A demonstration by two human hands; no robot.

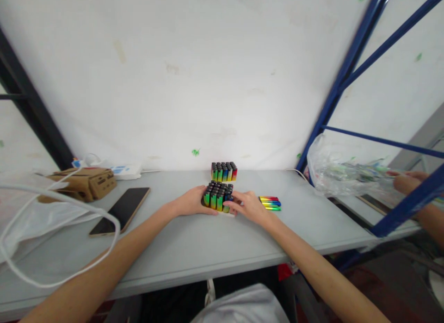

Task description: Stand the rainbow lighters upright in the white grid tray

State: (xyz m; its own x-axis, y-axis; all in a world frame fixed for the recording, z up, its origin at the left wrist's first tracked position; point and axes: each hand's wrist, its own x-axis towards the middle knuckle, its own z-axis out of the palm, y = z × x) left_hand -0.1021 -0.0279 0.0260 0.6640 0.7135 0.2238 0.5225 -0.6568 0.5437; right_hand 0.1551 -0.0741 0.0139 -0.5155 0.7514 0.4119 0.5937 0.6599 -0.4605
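Observation:
A block of upright lighters (213, 201) with black tops and green-to-yellow bodies stands on the grey table in front of me. My left hand (193, 201) grips its left side, with the thumb along the near edge. At the near right corner, the fingers of my right hand (248, 206) are closed on a lighter (226, 207), mostly hidden by them. A white tray edge (226, 214) shows under that corner. Right of my right hand lie several loose lighters (269, 203) in red, blue, yellow and green. Behind, against the wall, stands a second block of lighters (224, 171).
A dark phone (121, 211) lies to the left, beside a cardboard box (92, 183) and a looping white cable (116, 221). Blue rack posts (333, 101) rise on the right, near a clear plastic bag (347, 170). Another person's arm (426, 212) shows at far right.

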